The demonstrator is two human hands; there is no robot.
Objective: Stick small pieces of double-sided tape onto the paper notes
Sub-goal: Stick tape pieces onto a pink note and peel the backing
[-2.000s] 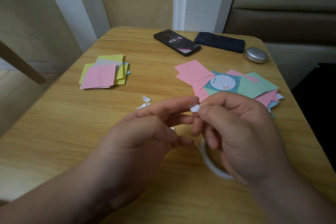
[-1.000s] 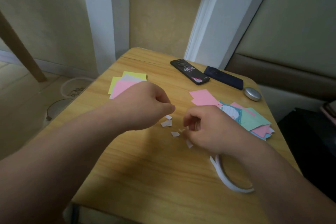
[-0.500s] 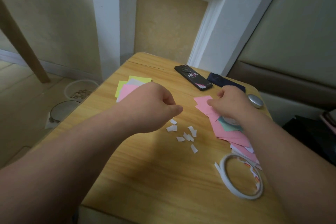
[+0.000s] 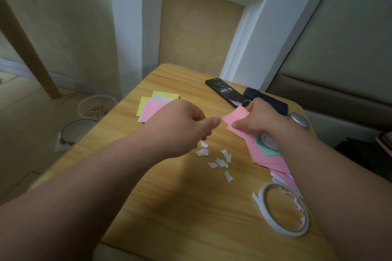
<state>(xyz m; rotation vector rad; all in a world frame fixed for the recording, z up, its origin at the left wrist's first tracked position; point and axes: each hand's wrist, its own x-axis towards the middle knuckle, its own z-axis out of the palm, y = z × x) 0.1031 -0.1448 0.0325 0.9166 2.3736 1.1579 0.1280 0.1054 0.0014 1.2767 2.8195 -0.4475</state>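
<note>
— What's the right hand (image 4: 262,122) up to?
— It pinches a pink note (image 4: 236,115) between thumb and fingers. The note's free end points across at the left hand (image 4: 180,127).
— And the left?
— It's curled in a loose fist, with the thumb stretched towards the note and its tip just short of the paper. I cannot tell whether a bit of tape sits under that thumb (the knuckles hide the gap).
— Where's the tape, then?
— White tape scraps (image 4: 220,161) lie scattered on the wooden table (image 4: 169,207), just below the left hand's knuckles and between the two forearms. The tape roll (image 4: 283,211) lies flat against the inner side of the right forearm.
— Other notes?
— A spread of notes (image 4: 267,161), mostly pink, runs under the right wrist. A stack of notes (image 4: 151,105) in yellow, grey and pink lies partly behind the left hand.
— Anything beyond the right hand?
— A black phone (image 4: 227,92) and a dark blue phone (image 4: 277,105) lie just past its fingers, and a round silver tin (image 4: 299,119) sits on its outer side.
</note>
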